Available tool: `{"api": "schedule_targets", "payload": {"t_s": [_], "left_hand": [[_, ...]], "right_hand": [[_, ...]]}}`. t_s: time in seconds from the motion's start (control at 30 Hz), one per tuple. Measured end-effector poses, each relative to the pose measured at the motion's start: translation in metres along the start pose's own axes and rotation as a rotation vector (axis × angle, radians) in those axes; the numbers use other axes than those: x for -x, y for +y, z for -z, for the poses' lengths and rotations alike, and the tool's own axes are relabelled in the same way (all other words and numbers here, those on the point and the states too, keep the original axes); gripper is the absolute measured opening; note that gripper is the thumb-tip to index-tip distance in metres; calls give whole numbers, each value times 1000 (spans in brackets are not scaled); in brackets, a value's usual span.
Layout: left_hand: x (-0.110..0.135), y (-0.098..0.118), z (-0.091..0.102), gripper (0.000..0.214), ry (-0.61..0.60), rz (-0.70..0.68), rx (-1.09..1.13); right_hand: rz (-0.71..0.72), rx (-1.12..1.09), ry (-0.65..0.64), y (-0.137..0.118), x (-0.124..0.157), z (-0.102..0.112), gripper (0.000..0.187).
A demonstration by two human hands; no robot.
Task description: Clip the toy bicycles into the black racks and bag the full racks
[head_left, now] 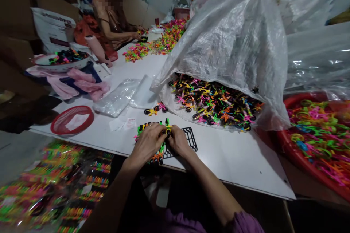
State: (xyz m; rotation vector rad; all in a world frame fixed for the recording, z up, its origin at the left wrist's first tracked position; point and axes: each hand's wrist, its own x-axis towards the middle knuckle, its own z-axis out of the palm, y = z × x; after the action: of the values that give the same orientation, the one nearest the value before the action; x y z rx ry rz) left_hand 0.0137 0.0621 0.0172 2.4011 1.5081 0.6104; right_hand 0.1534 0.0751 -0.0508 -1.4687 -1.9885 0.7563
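Note:
My left hand (148, 139) and my right hand (179, 141) meet near the table's front edge, fingers closed around a small toy bicycle (168, 130) with yellow and green parts. Under them lies a black plastic grid tray (191, 139). Its right part shows bare openings, while colourful toy bicycles (156, 158) fill the left part, partly covered by my left hand. Just beyond my hands, a few loose toy bicycles (151, 111) with black wheels rest on the white table (218, 153).
A large clear plastic bag (226, 40) spills toy bicycles (216, 103). A red tub (286, 142) of coloured parts stands right; a red basket (54, 127) left. Flat plastic bags (117, 98) lie between. Packed bags (41, 185) cover the floor. Another person (109, 25) works behind.

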Motion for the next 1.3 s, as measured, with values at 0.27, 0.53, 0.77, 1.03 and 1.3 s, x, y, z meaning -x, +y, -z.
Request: {"api": "schedule_targets", "payload": {"t_s": [0.27,0.53,0.77,1.03,1.3], "left_hand": [[1,-7,-6,28,117,13,61],[-2,-4,-6,22,113,-4,26],[-1,-10,-8,13,119,-55,51],[6,-12,-11,18,111,-112,97],[15,-12,-8,17,75,-122,101]], "right_hand": [[106,30,-145,7,4,11,21],[5,152,-192,2,1,12,17],[51,335,-295,-14,-8,12,20],[75,237,-227,23,-51,62,22],[218,598,-205,19,-47,64,18]]}}
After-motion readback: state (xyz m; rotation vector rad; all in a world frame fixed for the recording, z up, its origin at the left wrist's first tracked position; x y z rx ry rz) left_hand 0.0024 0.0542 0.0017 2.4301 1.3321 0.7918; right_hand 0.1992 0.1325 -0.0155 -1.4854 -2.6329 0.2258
